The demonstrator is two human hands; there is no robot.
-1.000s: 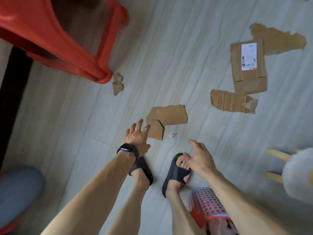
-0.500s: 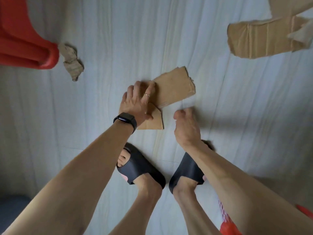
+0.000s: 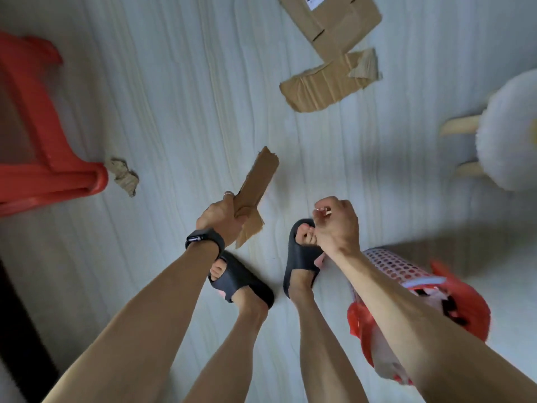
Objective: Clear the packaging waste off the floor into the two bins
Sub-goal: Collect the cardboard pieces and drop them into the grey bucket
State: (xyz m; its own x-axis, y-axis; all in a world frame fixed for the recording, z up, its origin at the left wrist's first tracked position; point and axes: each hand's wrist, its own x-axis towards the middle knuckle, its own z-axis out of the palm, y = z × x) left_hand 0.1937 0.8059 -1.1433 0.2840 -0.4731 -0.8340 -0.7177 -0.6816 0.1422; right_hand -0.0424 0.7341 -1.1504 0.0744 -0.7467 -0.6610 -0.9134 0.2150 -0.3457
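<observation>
My left hand [image 3: 220,218] grips a torn cardboard piece [image 3: 257,181], lifted off the floor and pointing up and away. My right hand [image 3: 337,225] pinches a tiny red-and-white scrap [image 3: 323,210] between its fingertips. A red perforated bin [image 3: 406,271] lined with a red bag stands at the lower right, partly behind my right forearm. On the floor lie a torn strip of cardboard [image 3: 325,85], a larger flattened box piece with a label [image 3: 334,21] and a small crumpled cardboard bit [image 3: 123,175].
A red plastic chair [image 3: 37,146] stands at the left, its leg next to the crumpled bit. A white fluffy stool with wooden legs [image 3: 505,135] is at the right. My feet in black slides [image 3: 241,280] stand on the pale floor between my arms.
My left hand has lifted the cardboard piece off the floor. My right hand has picked up the small scrap and risen. The view has pulled back from the floor.
</observation>
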